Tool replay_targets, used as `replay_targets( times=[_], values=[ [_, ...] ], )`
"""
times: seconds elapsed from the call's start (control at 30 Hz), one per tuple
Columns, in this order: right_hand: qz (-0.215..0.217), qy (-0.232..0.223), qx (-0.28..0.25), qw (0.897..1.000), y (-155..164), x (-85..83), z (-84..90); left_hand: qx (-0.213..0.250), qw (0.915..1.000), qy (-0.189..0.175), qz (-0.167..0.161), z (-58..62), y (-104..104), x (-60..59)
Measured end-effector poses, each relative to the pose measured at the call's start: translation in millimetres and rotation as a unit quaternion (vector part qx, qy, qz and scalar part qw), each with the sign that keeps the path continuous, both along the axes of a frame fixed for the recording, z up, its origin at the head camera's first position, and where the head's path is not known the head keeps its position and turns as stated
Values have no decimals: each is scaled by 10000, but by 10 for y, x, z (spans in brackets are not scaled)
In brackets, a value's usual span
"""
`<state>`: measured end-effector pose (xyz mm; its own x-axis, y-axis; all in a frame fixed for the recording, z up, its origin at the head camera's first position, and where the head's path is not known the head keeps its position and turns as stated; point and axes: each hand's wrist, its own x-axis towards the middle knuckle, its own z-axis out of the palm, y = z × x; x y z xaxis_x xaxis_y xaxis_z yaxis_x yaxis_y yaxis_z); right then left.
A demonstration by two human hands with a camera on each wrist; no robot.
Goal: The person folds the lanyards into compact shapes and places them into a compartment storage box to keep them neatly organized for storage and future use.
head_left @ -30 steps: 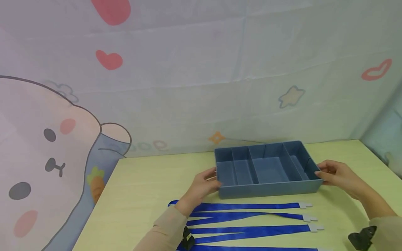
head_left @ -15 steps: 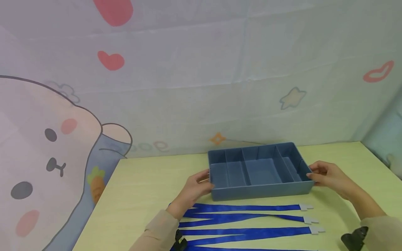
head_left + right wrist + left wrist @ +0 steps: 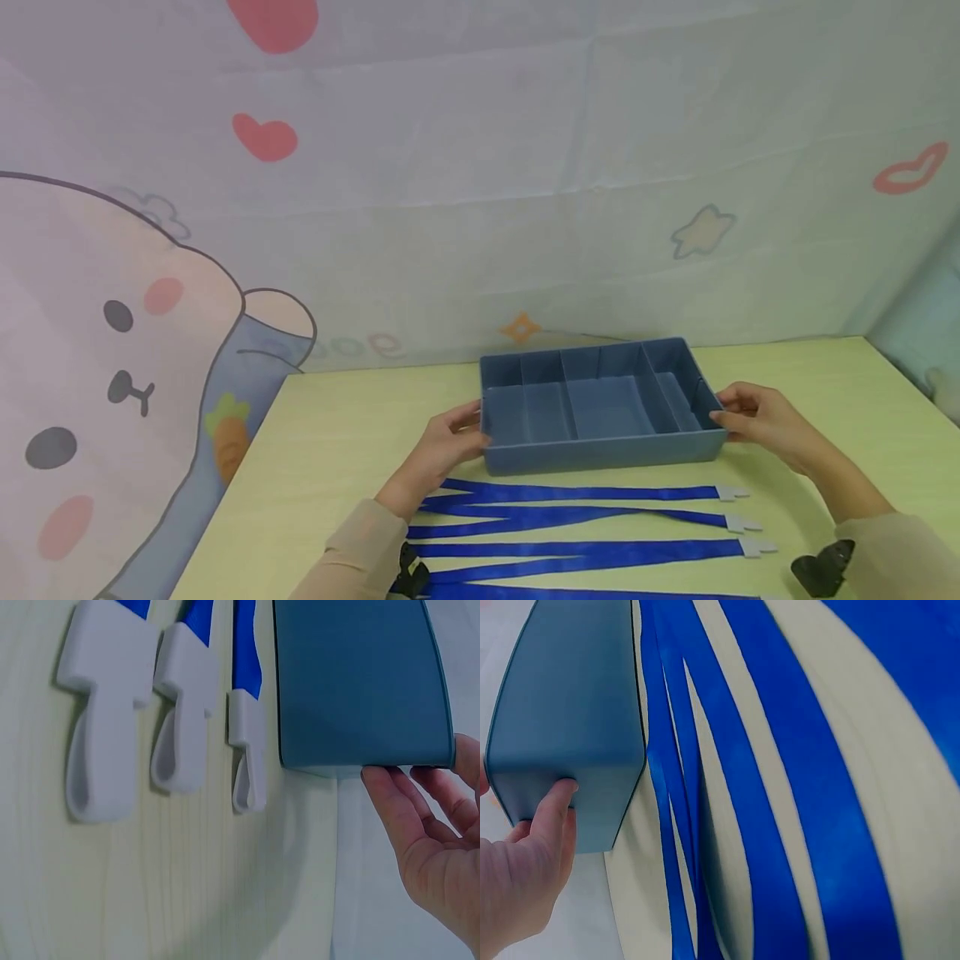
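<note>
A grey-blue divided tray [image 3: 600,454] with several compartments, nothing visible in them, stands near the back of the table in the head view. My left hand [image 3: 438,450] grips its left end, thumb at the rim and fingers on the end wall. At the opposite end my right hand [image 3: 776,425] holds the tray the same way. In front of it lie several blue lanyards [image 3: 600,493], stretched side to side, their white plastic clips [image 3: 105,742] pointing right. My left forearm covers part of their left ends.
The pale yellow table [image 3: 352,425] reaches back to a cloth backdrop [image 3: 450,167] printed with hearts and a cartoon animal. A black wrist mount [image 3: 825,568] shows beside my right sleeve.
Both hands have moved the tray leftward along the table, behind the lanyards. The lanyards have stayed in place, and both hands have kept their hold on the tray ends.
</note>
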<state>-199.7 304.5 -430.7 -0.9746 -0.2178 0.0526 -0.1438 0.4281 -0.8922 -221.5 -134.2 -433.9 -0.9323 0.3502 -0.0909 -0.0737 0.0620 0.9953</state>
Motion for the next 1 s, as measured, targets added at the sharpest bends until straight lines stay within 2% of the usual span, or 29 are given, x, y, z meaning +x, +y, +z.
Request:
replay_targets(
  times=[0.57, 1.0],
  values=[
    [-88, -67, -154, 9998, -186, -4, -32, -77, 9997, -152, 180, -5, -153, -41],
    [-240, -132, -218, 9994, -267, -3, -58, -17, 9995, -256, 167, -7, -235, -46]
  ],
)
